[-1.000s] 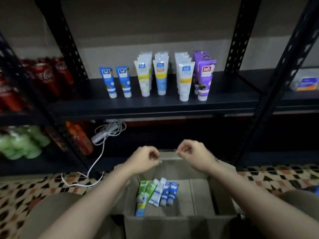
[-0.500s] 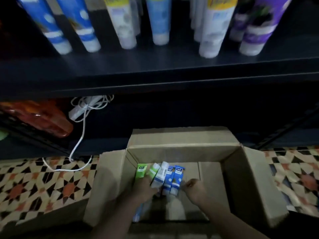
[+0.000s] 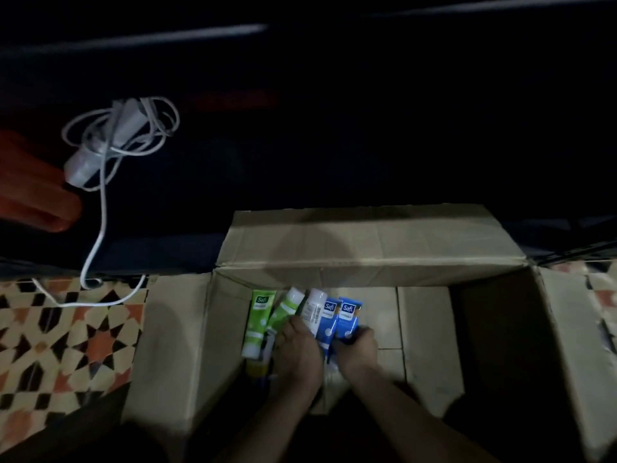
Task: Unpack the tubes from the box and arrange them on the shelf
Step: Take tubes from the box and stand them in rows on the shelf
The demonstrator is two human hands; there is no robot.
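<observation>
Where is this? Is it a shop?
Probably a shop or its stockroom, though I can't be sure. A cardboard box sits open on a patterned tile floor, with several same-brand tubes inside. Two hands reach in, below a dark shelf.

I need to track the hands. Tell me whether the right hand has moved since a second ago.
Yes. The right hand went from the box's far flap down to its floor, now gripping a blue tube.

box point(image 3: 367, 242) – tan | tubes point(image 3: 347, 315) – green, wht, blue | cable point(image 3: 100, 208) wht | floor point(image 3: 66, 342) star tiles, orange/blk/cream
</observation>
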